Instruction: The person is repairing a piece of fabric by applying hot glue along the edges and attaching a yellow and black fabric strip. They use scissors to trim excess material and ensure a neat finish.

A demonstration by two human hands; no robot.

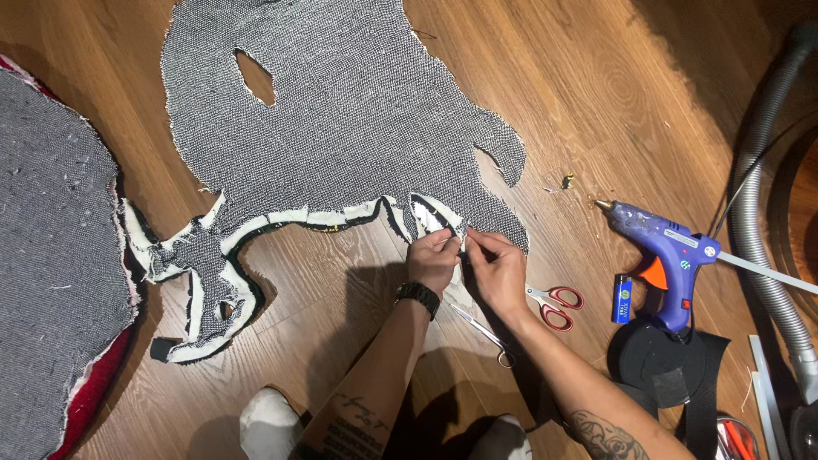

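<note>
The grey woven backing cloth [341, 111] lies flat on the wooden floor [596, 85], cut to an irregular outline. Its long axis runs from about 1 o'clock at the top of the view down to 7 o'clock, where a narrow limb with a folded white edge strip [213, 315] points toward the lower left. An oval hole [254, 78] sits in its upper left part. Along the lower edge the white strip is turned up over the grey.

Both hands meet at that lower edge, near the middle of the view. The left hand [433, 258], with a black wristwatch [417, 295] on its wrist, pinches the white edge flap [443, 223] between closed fingertips. The right hand [498, 271] touches it from the 3 o'clock side, fingers closed on the same flap.

Just beside the right hand at 4 o'clock lie red-handled scissors [555, 305], blades hidden under the wrist. Silver scissors or forceps [486, 332] lie beneath the forearms at 6 o'clock. Farther toward 3 o'clock a blue glue gun [669, 255] stands with its nozzle pointing to 10 o'clock, a small blue lighter [623, 299] just beside it. A grey vacuum hose [754, 187] runs along the right edge. At 9 o'clock lies a second grey cloth piece [51, 255] with red edging.
</note>
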